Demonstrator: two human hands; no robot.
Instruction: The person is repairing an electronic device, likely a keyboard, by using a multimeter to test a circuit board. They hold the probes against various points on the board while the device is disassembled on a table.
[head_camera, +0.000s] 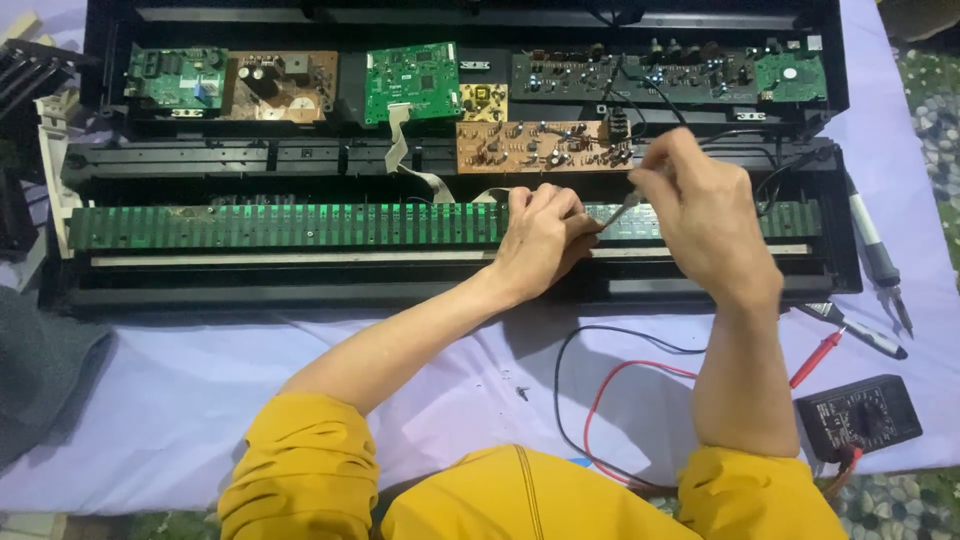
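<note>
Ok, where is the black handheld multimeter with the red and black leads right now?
In the head view the black multimeter lies on the lilac cloth at the lower right, just right of the person's right forearm and below the red probe.

left hand on long green board | right hand grips metal tool

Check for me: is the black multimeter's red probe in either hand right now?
No. The red probe lies on the cloth beside the multimeter.
</note>
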